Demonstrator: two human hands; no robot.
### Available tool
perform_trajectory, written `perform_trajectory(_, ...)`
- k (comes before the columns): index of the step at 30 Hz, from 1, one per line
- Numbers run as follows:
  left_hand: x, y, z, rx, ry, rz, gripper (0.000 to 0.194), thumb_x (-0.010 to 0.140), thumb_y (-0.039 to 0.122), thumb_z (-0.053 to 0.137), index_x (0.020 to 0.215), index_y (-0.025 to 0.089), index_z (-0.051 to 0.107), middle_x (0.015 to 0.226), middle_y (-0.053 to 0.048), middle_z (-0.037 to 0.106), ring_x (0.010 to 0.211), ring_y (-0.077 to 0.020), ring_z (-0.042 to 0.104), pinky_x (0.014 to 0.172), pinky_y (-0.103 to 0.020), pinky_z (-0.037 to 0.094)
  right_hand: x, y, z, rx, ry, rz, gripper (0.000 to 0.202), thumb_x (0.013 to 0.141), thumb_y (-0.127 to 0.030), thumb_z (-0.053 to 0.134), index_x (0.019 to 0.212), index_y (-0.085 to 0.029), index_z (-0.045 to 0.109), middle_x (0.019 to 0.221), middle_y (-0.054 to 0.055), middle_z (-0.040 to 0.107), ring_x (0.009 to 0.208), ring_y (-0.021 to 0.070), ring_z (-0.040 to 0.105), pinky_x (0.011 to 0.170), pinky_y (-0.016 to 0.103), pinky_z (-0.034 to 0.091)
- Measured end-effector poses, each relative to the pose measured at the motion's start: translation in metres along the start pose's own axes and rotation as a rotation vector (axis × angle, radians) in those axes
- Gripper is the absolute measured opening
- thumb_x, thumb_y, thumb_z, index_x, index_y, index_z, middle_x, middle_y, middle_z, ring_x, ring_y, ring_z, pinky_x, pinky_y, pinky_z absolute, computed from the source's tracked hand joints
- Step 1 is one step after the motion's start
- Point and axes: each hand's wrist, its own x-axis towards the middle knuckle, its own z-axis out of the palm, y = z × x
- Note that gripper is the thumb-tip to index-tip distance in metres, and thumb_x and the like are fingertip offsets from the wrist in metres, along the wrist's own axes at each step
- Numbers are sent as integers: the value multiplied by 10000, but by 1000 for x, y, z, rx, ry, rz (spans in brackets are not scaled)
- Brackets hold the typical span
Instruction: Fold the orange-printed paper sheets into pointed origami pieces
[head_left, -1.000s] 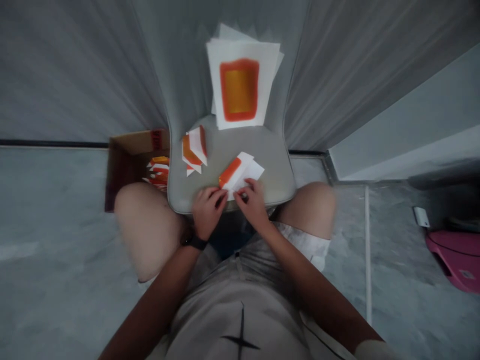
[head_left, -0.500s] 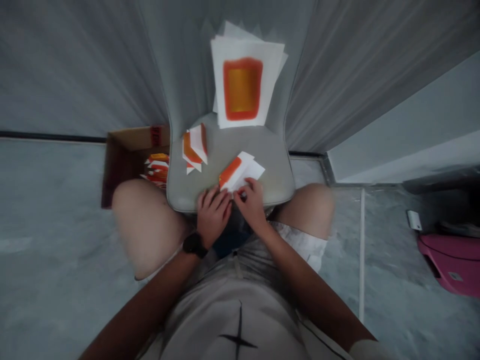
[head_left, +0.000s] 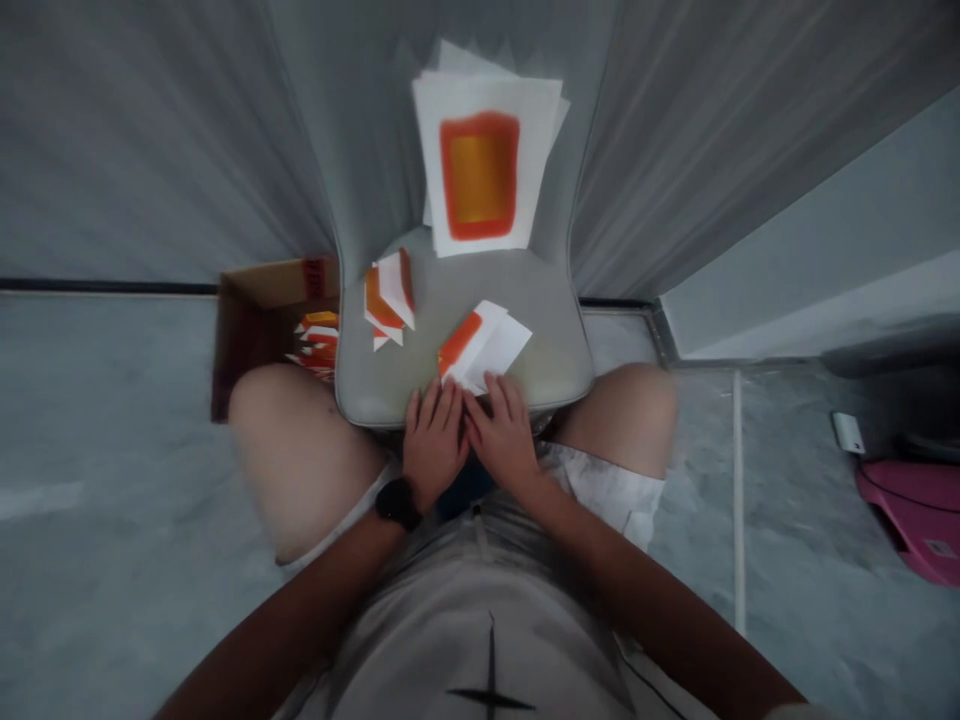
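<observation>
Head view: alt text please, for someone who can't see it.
A left hand and right hand touch the near edge of folded paper on a grey chair. Folded pieces lie left, stacked sheets behind; an open box sits beside the chair.

Left hand (head_left: 435,440): bare, black watch (head_left: 397,503) with dark band at the wrist
Right hand (head_left: 504,430): bare
Shirt (head_left: 420,620): pale grey, softly creased
Print (head_left: 492,691): black four-pointed star, thin tips
Side line (head_left: 654,690): narrow, dark, curving
Right sleeve (head_left: 799,712): pale edge
Shorts (head_left: 609,488): whitish, mottled grey
Waist strip (head_left: 481,533): narrow, light, blurred
</observation>
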Motion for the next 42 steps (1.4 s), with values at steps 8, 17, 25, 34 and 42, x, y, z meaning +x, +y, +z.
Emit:
perform_trajectory(8, 1, 2, 1, 3, 15, -8, 652, 1064, 352, 453, 1650, 92, 335, 1688, -152, 360, 1590, -348, 308, 1313, -572, 192, -22, 9, -10, -81, -87, 250, 516, 1066, -350, 532, 1570, -244, 509, 1703, 212, 323, 1586, 434, 245, 1223, 692, 275)
perform_trajectory(17, 3, -1, -1, -93, 19, -33, 618, 1058, 332, 461, 1642, 148, 376, 1672, -131, 404, 1591, -338, 312, 1317, -582, 178, -18, 11, -10, 43, -68, 236, 486, 1075, -348, 486, 1521, -165, 550, 1643, 241, 396, 1555, 391, 312, 1233, 639, 305)
perform_trajectory(25, 3, 38, -4, -244, 79, -176, 692, 1050, 322, 477, 1672, 126, 248, 1698, -184, 353, 1623, -367, 201, 1296, -638, 218, 27, 51, -23, 300, 92, 500, 392, 1048, -256, 433, 1308, -93, 677, 1169, 198, 729, 1123, 299, 658, 1046, 451, 513)
perform_trajectory(34, 42, 26, -49, -252, 169, -222, 650, 1013, 340, 552, 1605, 125, 389, 1685, -216, 340, 1619, -419, 156, 1284, -648, 250, 107, 66, -40, 320, -228, 695, 269, 1004, -330, 584, 1055, -171, 795, 1030, 119, 804, 973, 260, 739, 869, 335, 521)
perform_trajectory(42, 142, -89, -32, -294, -42, 211, 413, 1057, 345, 466, 1416, 217, 626, 1528, -123, 570, 1458, -279, 489, 1239, -508, 407, 145, 67, -22, 409, -249, 790, 337, 937, -312, 696, 1230, -149, 728, 1116, 103, 791, 1026, 236, 735, 893, 314, 529)
